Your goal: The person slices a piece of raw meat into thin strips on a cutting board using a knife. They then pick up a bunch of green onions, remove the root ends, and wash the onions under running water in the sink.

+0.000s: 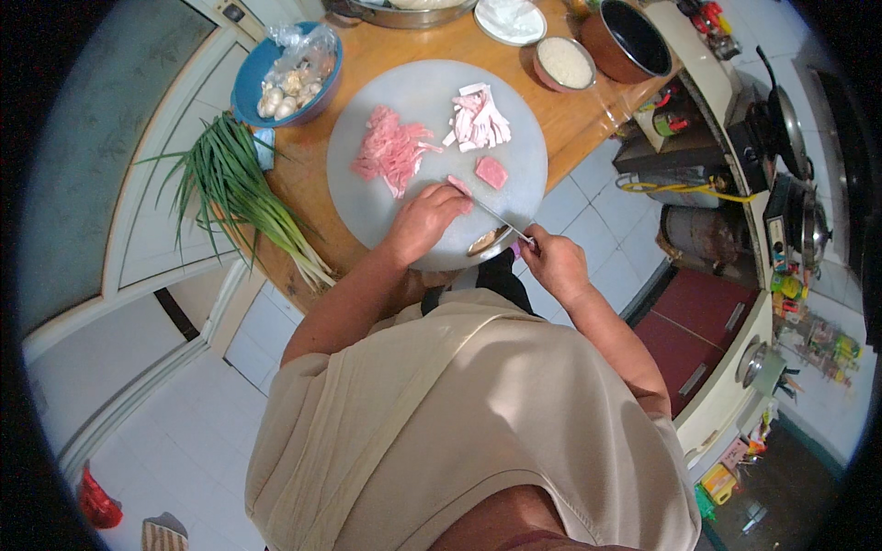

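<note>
My right hand (557,263) grips the handle of a kitchen knife (501,220) at the near right edge of a round white cutting board (413,82). The blade points up and left, towards my left hand (428,219). Its curled fingers press on a piece of pink raw meat, mostly hidden under them. A thin strip of meat (458,184) lies just beyond those fingertips. Farther up the board are a heap of sliced pink meat (393,146), a pile of pale fatty strips (479,118) and a small block of meat (491,173).
A blue bowl (241,89) of garlic and a bunch of green onions (262,200) are left of the board on the wooden table (375,41). A bowl of rice (565,62), a brown pot (610,48) and a white plate (486,31) stand beyond. Stove and cabinets (689,317) line the right.
</note>
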`<act>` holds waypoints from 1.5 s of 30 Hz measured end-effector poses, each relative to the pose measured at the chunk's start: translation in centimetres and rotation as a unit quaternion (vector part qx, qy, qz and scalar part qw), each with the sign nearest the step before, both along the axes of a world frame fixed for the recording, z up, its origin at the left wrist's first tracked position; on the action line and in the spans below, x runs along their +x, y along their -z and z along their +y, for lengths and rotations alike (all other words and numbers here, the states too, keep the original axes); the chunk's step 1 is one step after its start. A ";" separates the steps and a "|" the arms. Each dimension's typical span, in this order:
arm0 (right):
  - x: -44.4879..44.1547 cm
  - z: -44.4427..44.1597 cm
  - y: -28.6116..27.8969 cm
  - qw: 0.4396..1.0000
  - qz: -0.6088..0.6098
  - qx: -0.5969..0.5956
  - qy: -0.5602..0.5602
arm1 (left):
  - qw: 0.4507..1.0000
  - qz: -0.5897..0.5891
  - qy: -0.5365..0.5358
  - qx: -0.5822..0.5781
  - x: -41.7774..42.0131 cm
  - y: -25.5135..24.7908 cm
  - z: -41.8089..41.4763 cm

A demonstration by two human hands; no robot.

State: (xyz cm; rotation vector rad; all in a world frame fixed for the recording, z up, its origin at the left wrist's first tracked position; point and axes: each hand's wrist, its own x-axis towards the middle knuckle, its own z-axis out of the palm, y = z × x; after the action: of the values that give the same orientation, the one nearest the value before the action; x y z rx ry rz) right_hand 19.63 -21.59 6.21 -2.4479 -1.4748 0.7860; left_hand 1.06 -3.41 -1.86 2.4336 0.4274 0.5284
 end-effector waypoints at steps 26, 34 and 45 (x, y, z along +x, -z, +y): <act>-0.7 4.4 2.5 0.997 -0.022 -0.053 -0.053 | 1.000 -0.009 -0.005 -0.007 -0.4 1.1 0.0; 0.0 3.2 -1.6 0.995 -0.001 -0.079 -0.055 | 0.998 -0.053 -0.010 -0.020 -0.6 2.3 -0.2; -0.3 4.4 1.4 0.997 0.023 -0.054 -0.053 | 0.999 -0.051 -0.006 -0.016 -0.7 2.6 -0.1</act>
State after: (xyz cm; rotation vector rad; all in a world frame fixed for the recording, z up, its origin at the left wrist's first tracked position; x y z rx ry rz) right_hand 19.30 -17.17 4.77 -2.4264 -1.5960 0.9603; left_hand 0.36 -3.56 -4.48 2.3638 0.4059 0.6424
